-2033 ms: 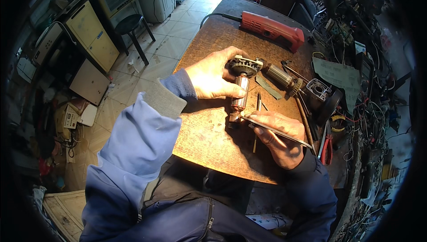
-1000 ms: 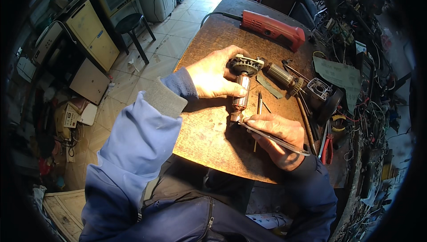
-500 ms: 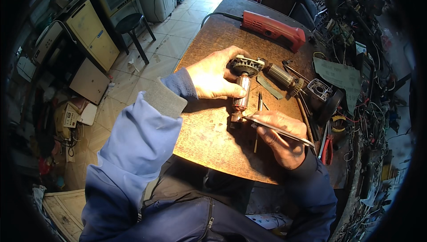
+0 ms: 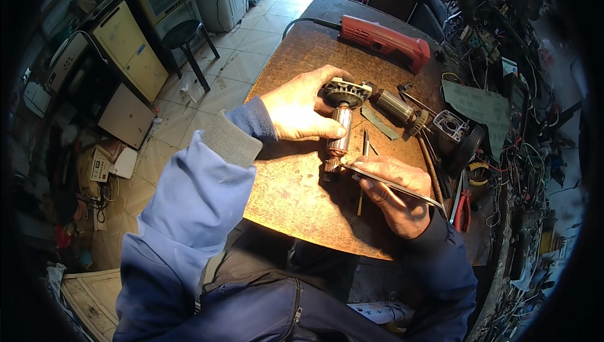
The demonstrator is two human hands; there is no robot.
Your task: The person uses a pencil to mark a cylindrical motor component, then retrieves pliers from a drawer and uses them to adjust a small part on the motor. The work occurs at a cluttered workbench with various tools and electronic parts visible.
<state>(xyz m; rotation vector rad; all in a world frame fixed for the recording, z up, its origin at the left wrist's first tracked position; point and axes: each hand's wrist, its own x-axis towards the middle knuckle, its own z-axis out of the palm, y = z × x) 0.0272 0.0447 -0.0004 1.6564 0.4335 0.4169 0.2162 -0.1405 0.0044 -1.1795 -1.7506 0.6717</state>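
Note:
My left hand (image 4: 296,109) is closed round a motor armature (image 4: 340,129) with a finned fan and mounting plate (image 4: 349,90) at its upper end, thumb on the steel body. My right hand (image 4: 402,210) grips a long thin metal tool (image 4: 409,192), its tip at the copper commutator (image 4: 331,166) at the lower end. Just beyond lie slim pointed rods (image 4: 366,142), a strip of abrasive paper (image 4: 379,122) and a second armature (image 4: 393,106) on the wooden tabletop (image 4: 289,204).
A red power-tool housing (image 4: 384,40) with cable lies at the back. A metal gear housing (image 4: 450,131), green sheet (image 4: 475,109) and red-handled pliers (image 4: 464,210) are at right, beside piled wires (image 4: 528,90). A black stool (image 4: 181,31) stands left.
Across the earlier frames the tool in my right hand shifts slightly back and forth at the commutator. My left hand and the armature stay almost still.

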